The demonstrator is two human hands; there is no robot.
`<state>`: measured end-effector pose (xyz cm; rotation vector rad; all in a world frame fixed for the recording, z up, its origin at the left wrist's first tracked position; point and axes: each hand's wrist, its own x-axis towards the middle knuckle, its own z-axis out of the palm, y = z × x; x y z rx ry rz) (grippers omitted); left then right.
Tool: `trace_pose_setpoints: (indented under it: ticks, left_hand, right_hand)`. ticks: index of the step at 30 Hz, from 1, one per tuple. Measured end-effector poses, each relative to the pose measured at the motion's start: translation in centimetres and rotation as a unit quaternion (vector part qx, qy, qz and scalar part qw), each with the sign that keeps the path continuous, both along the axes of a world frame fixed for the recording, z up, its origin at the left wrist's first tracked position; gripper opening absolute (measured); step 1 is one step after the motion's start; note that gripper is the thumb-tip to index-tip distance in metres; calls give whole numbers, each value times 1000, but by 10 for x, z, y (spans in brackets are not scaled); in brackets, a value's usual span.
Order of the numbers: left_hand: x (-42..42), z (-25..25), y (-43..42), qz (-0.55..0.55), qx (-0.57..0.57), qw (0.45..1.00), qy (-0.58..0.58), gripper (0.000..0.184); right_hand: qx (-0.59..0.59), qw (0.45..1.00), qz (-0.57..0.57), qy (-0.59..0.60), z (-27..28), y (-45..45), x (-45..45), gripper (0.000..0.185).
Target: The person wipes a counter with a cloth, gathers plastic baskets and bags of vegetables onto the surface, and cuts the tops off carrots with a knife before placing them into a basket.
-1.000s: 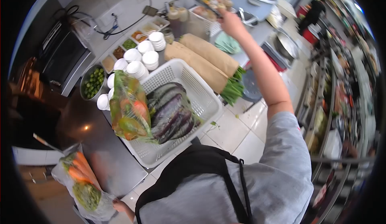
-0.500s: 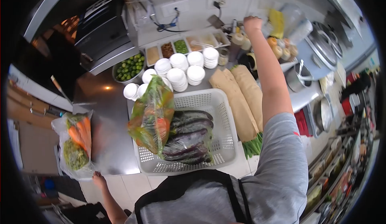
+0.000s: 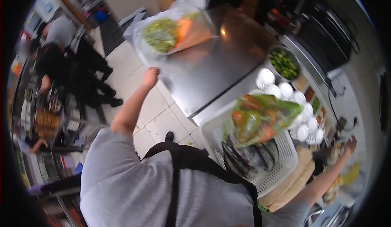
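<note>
Smooth glossy metal counter (image 3: 216, 74), shiny plastic carrot bag (image 3: 188, 31), plastic basket (image 3: 282, 170), matt paper wrap (image 3: 294, 183), cloth shirt (image 3: 112, 166)

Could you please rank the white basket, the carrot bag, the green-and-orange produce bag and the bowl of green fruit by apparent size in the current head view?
1. White basket
2. Carrot bag
3. Green-and-orange produce bag
4. Bowl of green fruit
Nearness to the camera leaves their true sizes unsure.

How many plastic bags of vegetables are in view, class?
3: a carrot bag on the steel counter, a red-green produce bag over an eggplant bag in the white basket. Others may be hidden.
</note>
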<state>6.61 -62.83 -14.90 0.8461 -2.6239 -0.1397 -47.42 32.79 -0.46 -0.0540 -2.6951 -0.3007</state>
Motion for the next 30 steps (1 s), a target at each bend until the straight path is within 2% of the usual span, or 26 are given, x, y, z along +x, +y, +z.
trace_pose_setpoints:
  ticks: [2, 3, 4, 5, 7, 8, 9, 10, 11, 12, 13, 14, 15, 17, 18, 20, 23, 24, 25, 27, 28, 30]
  left_hand:
    - [-4, 9, 2, 11, 20, 999, -28, 12]
    - [-6, 10, 0, -11, 31, 999, 11, 9]
    - [-9, 20, 0, -4, 69, 997, -16, 25]
    - [-13, 36, 4, -1, 70, 997, -14, 25]
    - [-16, 59, 8, 1, -32, 999, -32, 50]
    - [-17, 55, -6, 2, -26, 997, -79, 68]
    - [-14, 51, -18, -1, -24, 997, -76, 68]
    - [-13, 46, -32, 9, -75, 991, -108, 63]
    - [-12, 40, -46, 18, -127, 982, -139, 58]
    - [-12, 31, -61, 11, -127, 983, -133, 58]
    - [-12, 22, -77, -3, -132, 981, -144, 47]
    - [-12, 15, -93, -16, -138, 978, -154, 37]
    - [-11, 10, -105, -25, -139, 979, -149, 37]
    - [-10, 1, -119, -89, -107, 981, -138, 21]
    - [-7, -14, -127, -113, -141, 982, -51, 12]
    - [13, -21, -129, -98, -50, 990, -89, 10]
    - [65, -62, -152, -115, -19, 991, -72, 9]
    - [74, -67, -163, -126, 11, 989, -78, 12]
    - [72, -65, -172, -131, 10, 988, -77, 12]
    - [65, -57, -184, -68, 214, 969, -106, 15]
    - [62, -39, -184, -71, 212, 969, -106, 15]
    - [54, 22, -177, -73, 299, 952, 7, 13]
  right_hand:
    - [-14, 993, 102, -58, 32, -35, 24, 28]
    - [-27, 985, 156, -69, 42, -49, 35, 29]
    - [-81, 976, 173, -104, 64, -89, 65, 30]
    - [-138, 963, 186, -138, 90, -139, 102, 31]
    - [-216, 928, 234, -195, 136, -234, 167, 30]
    - [-240, 906, 270, -222, 157, -280, 195, 29]
    - [-209, 906, 315, -192, 174, -325, 224, 29]
    - [-177, 903, 358, -160, 189, -370, 252, 28]
    - [-185, 898, 365, -161, 200, -413, 280, 28]
    - [-192, 894, 372, -161, 210, -451, 302, 28]
    - [-179, 884, 406, -149, 211, -480, 314, 27]
    - [-166, 873, 439, -136, 210, -509, 325, 27]
    - [-156, 863, 459, -141, 213, -544, 340, 27]
    - [-156, 836, 502, -161, 215, -612, 367, 27]
    - [-166, 817, 524, -174, 211, -645, 376, 27]
    - [-196, 786, 547, -211, 198, -713, 388, 27]
    - [-241, 735, 593, -226, 155, -802, 378, 23]
    - [-218, 740, 595, -224, 143, -830, 377, 22]
    - [-210, 741, 603, -209, 124, -855, 372, 21]
    - [-208, 748, 585, -233, 86, -899, 361, 22]
    - [-210, 753, 574, -243, 73, -918, 359, 23]
    - [-226, 751, 569, -247, 44, -957, 341, 25]
